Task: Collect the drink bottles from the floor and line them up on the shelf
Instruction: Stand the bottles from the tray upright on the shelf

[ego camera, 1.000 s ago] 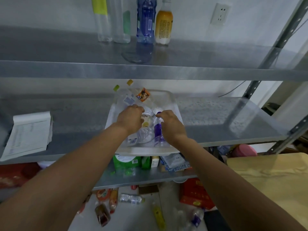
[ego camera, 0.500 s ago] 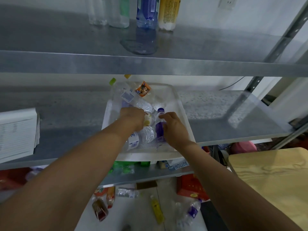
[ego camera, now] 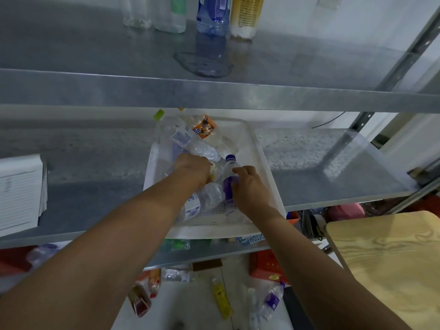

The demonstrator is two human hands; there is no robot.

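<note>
Galvanised steel shelving against a white wall, seen from above.

Top metal shelf point(ego camera: 95, 86): four bottles upright in a row at the back, namely a clear plastic bottle point(ego camera: 137, 13), a clear bottle with green label point(ego camera: 170, 15), a blue-tinted bottle point(ego camera: 213, 15) and a yellow-orange bottle point(ego camera: 245, 15).

Middle metal shelf point(ego camera: 333, 163): a white perforated plastic tray point(ego camera: 266, 167) overhanging the front edge, holding several bottles lying on their sides. Among them are a clear bottle with orange label point(ego camera: 204, 127) at the far end and a large clear ribbed bottle with white label point(ego camera: 202, 201) near the front. A white paper stack point(ego camera: 21, 191) sits at the left.

Right hand point(ego camera: 250, 186): in the tray, fingers curled round a clear bottle with purple label and purple cap point(ego camera: 229, 184).

Left hand point(ego camera: 192, 169): just beside it, fingers bent down among the bottles. What it grips, if anything, cannot be told.

Floor below: a yellow bottle point(ego camera: 221, 298), a purple-labelled clear bottle point(ego camera: 271, 301), a small clear bottle point(ego camera: 177, 275) and a dark reddish bottle point(ego camera: 140, 301), all lying down, with a red box point(ego camera: 266, 267) close by.

Right edge: a pale wooden board point(ego camera: 390, 263).
</note>
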